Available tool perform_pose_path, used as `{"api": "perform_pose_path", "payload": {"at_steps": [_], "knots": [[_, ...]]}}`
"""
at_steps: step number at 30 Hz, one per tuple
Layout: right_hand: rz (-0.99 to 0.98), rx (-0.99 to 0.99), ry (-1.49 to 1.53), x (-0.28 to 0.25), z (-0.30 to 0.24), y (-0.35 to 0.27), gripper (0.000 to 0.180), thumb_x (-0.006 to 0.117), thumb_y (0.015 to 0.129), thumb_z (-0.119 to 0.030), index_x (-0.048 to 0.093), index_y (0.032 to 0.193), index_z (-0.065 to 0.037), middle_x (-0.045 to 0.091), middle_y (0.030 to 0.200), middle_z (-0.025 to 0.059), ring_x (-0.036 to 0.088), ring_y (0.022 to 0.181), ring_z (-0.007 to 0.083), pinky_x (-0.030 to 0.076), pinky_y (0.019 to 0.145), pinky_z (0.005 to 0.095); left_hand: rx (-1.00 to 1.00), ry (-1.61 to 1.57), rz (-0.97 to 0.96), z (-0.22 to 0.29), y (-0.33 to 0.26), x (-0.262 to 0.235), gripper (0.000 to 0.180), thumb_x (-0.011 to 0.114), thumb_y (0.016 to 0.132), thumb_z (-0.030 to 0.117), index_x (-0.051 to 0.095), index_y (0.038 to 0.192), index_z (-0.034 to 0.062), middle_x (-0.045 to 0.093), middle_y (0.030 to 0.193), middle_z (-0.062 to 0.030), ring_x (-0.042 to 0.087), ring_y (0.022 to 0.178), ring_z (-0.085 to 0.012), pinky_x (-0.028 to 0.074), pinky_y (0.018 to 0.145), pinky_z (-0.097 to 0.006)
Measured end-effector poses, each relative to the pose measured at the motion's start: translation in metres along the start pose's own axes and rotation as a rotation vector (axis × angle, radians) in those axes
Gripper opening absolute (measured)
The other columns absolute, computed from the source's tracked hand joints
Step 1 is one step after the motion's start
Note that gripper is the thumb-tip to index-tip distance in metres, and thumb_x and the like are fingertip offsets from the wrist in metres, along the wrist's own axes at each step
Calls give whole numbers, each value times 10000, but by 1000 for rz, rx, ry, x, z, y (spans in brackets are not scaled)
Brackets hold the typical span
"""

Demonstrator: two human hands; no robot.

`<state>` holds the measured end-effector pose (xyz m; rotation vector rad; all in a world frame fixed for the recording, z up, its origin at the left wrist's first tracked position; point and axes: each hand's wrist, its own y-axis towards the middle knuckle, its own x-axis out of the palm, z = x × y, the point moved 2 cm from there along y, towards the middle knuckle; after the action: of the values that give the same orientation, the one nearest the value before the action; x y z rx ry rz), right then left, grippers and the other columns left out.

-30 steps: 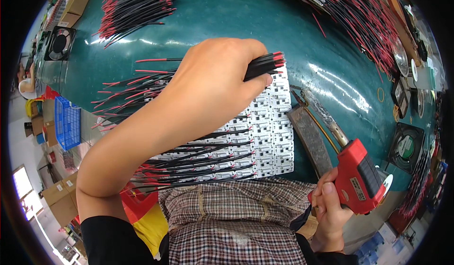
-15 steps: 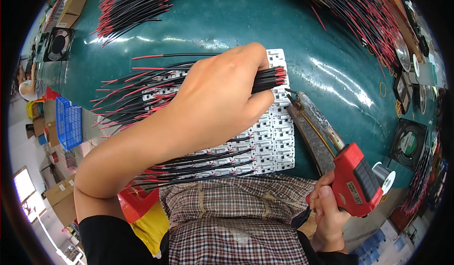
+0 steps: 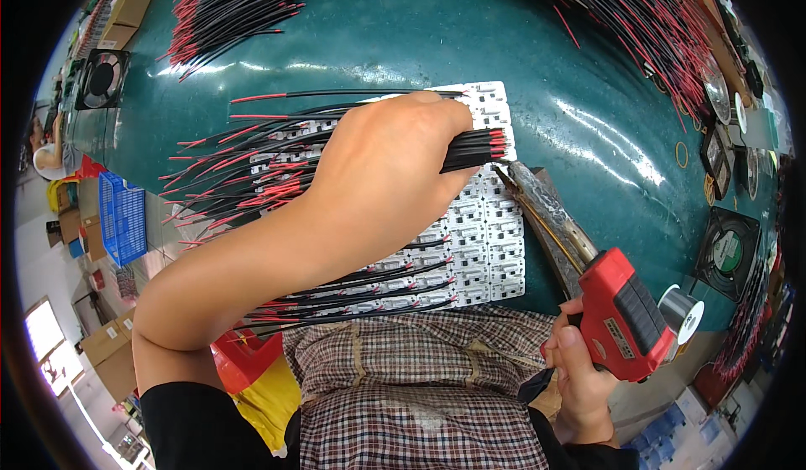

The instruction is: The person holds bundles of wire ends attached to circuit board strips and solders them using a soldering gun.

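Note:
My left hand (image 3: pixel 395 155) is closed round a bundle of black wires (image 3: pixel 474 148) with red and bare tips pointing right. It rests above a white panel of small circuit boards (image 3: pixel 491 227). My right hand (image 3: pixel 578 373) grips a red soldering gun (image 3: pixel 625 315) with a solder spool (image 3: pixel 682 315) at its back. The gun's tip (image 3: pixel 514 169) and its thin feed tube reach the wire ends at the panel's right edge; whether they touch is too fine to tell. Lower rows of the panel carry black wires (image 3: pixel 361 289) lying leftward. Beneath the gun's barrel lies a flat grey bar (image 3: pixel 558 252).
A heap of black and red wires (image 3: pixel 235 13) lies at the far left of the green table (image 3: pixel 403 33), another pile (image 3: pixel 646 33) at the far right. Small fans stand left (image 3: pixel 103 78) and right (image 3: pixel 727 248). A blue basket (image 3: pixel 122 218) is beyond the table's left edge.
The soldering gun has shifted slightly left, bringing its tip close to the wire ends. My left hand has moved a little down and left with the bundle, and a wire end on the top row now shows.

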<state>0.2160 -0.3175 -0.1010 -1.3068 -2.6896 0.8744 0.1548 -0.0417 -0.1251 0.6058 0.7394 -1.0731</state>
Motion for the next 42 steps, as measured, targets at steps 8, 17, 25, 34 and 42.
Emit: {"api": "perform_pose_path", "payload": {"at_steps": [8,17,25,34,42], "knots": [[-51,-12,-10,1,5,3,236,671,936,-109,578,1109,21,604,766,97,500,549,96,416,506,236,-3,11,8,-3,-2,4,220,810,795,141,679,897,-4,641,835,-141,643,785,-361,498,692,-436],[-122,-60,-21,1,8,8,175,662,947,-107,568,1020,21,575,747,90,440,511,72,396,489,225,-1,24,12,-3,-3,6,218,800,788,124,678,910,-10,654,869,-155,655,827,-383,509,714,-453],[-47,-76,-27,0,4,6,208,682,939,-136,584,1025,25,576,714,87,454,492,71,376,459,221,8,23,12,-3,-3,6,219,787,769,112,664,897,-16,656,893,-171,652,851,-404,514,734,-463],[-44,-58,-39,-2,11,2,223,696,943,-155,564,1034,0,573,754,81,493,545,83,392,484,214,-22,-30,-38,-7,0,4,221,808,795,128,693,927,-7,652,874,-153,650,815,-373,508,722,-434],[-83,-63,-57,-2,12,4,193,688,952,-147,547,999,-24,566,770,76,494,562,88,404,497,219,-47,-73,-82,-10,3,2,243,814,808,150,717,975,2,648,864,-154,641,798,-357,502,724,-417]]}}
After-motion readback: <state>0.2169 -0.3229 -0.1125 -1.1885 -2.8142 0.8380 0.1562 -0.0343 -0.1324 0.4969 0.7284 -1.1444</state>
